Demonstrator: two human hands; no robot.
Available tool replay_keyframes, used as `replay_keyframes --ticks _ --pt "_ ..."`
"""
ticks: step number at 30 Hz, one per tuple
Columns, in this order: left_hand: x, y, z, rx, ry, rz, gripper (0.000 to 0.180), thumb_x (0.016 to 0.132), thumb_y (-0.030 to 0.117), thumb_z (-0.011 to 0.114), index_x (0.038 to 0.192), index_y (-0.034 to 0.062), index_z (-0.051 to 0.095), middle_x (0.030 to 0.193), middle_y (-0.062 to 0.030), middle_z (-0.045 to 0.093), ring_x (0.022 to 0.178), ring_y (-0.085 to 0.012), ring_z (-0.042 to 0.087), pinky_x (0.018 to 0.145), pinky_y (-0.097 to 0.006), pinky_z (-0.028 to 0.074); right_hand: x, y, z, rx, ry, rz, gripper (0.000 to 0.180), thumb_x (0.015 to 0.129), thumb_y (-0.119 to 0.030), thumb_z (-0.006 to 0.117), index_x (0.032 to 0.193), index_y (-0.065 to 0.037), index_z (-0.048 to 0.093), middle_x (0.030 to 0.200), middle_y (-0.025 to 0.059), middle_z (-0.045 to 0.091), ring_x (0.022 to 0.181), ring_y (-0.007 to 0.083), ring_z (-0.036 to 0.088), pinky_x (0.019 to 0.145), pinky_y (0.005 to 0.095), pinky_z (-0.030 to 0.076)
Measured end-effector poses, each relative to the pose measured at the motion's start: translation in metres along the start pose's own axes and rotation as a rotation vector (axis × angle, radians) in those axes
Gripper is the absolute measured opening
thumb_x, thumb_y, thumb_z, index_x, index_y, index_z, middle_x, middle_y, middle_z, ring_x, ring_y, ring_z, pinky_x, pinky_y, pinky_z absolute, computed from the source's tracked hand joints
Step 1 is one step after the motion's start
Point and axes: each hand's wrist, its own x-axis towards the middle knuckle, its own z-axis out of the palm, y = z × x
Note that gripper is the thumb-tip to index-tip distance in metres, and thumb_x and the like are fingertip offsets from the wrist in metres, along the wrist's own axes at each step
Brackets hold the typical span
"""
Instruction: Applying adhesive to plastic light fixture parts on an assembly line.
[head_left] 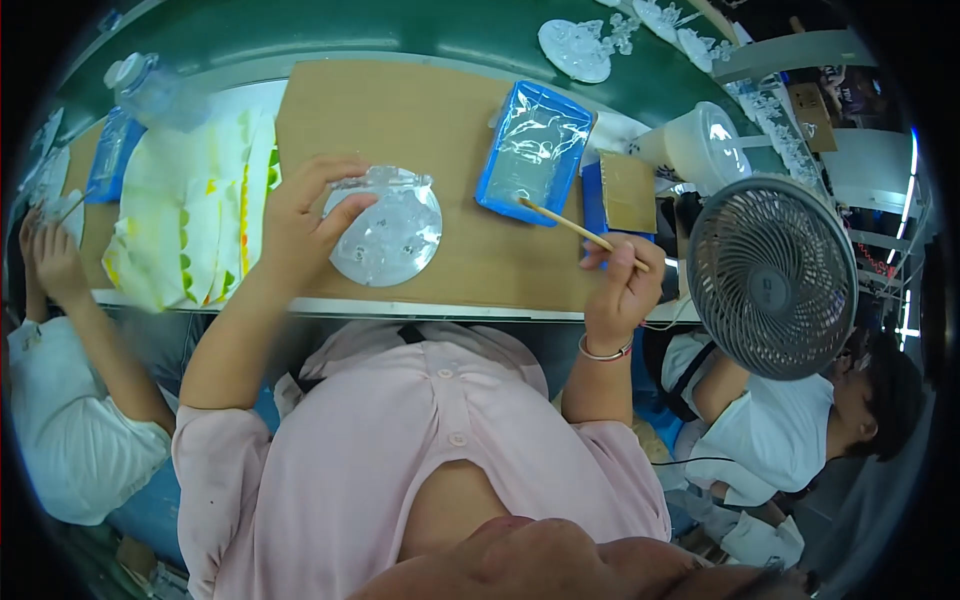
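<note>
My left hand (305, 220) grips the left edge of a round clear plastic piece (388, 233) that lies on the brown cardboard sheet (420, 120) covering the table. My right hand (622, 285) holds a thin wooden stick (575, 228) like a pen. The stick's tip reaches up and left to the lower edge of a blue tray (535, 150) wrapped in clear film. The tray lies tilted on the cardboard, to the right of the round piece.
A grey desk fan (772, 275) stands at the right. A white lidded cup (695, 145) and a small cardboard square (628, 192) sit behind it. White and yellow bags (190, 220) pile at left. Other people sit on both sides. More clear round pieces (575, 45) lie on the green belt.
</note>
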Motion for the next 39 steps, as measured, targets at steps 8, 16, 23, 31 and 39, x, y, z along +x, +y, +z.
replay_keyframes --ticks 8,16,23,31,39 --pt "0.001 0.001 0.012 -0.113 -0.051 -0.142 0.016 0.076 0.003 0.073 0.091 0.0031 0.068 0.089 -0.0091 0.068 0.081 -0.0193 0.065 0.07 -0.028 0.05 0.031 0.004 0.009 -0.047 -0.237 0.023 0.008 0.096 -0.008 0.043 0.096 0.0 0.045 0.083 0.0137 0.061 0.059 0.0109 0.056 0.056 0.0222 0.046" --pt "0.0 0.007 0.02 -0.077 0.012 0.01 0.03 0.076 0.007 0.074 0.105 0.0046 0.065 0.106 -0.0111 0.064 0.088 -0.0222 0.064 0.077 -0.029 0.05 0.034 0.012 0.019 0.062 -0.172 0.054 0.012 0.097 -0.011 0.042 0.096 0.0 0.046 0.081 0.0116 0.061 0.057 0.0096 0.054 0.053 0.0213 0.042" --pt "-0.019 0.0 0.003 -0.128 0.028 -0.026 0.03 0.083 0.005 0.065 0.113 0.0035 0.061 0.122 -0.0135 0.055 0.11 -0.0227 0.055 0.092 -0.031 0.046 0.042 0.019 0.021 0.076 -0.262 0.175 0.014 0.099 -0.014 0.04 0.096 -0.001 0.044 0.081 0.0129 0.063 0.056 0.0084 0.051 0.053 0.0205 0.042" --pt "-0.039 -0.006 -0.029 -0.25 0.056 -0.157 0.025 0.085 0.003 0.061 0.11 0.0032 0.062 0.122 -0.0116 0.056 0.111 -0.0214 0.055 0.093 -0.031 0.044 0.05 0.012 0.026 0.164 -0.185 0.26 0.015 0.1 -0.017 0.04 0.095 -0.003 0.044 0.079 0.0138 0.063 0.053 0.0089 0.05 0.049 0.0203 0.041" --pt "-0.044 -0.001 -0.034 -0.111 -0.065 -0.082 0.022 0.083 0.003 0.062 0.105 0.0058 0.064 0.114 -0.0101 0.061 0.107 -0.0243 0.057 0.091 -0.033 0.043 0.051 0.027 0.022 0.271 -0.053 0.427 0.018 0.099 -0.022 0.043 0.093 -0.006 0.047 0.071 0.0098 0.062 0.049 0.0072 0.047 0.044 0.0184 0.037"
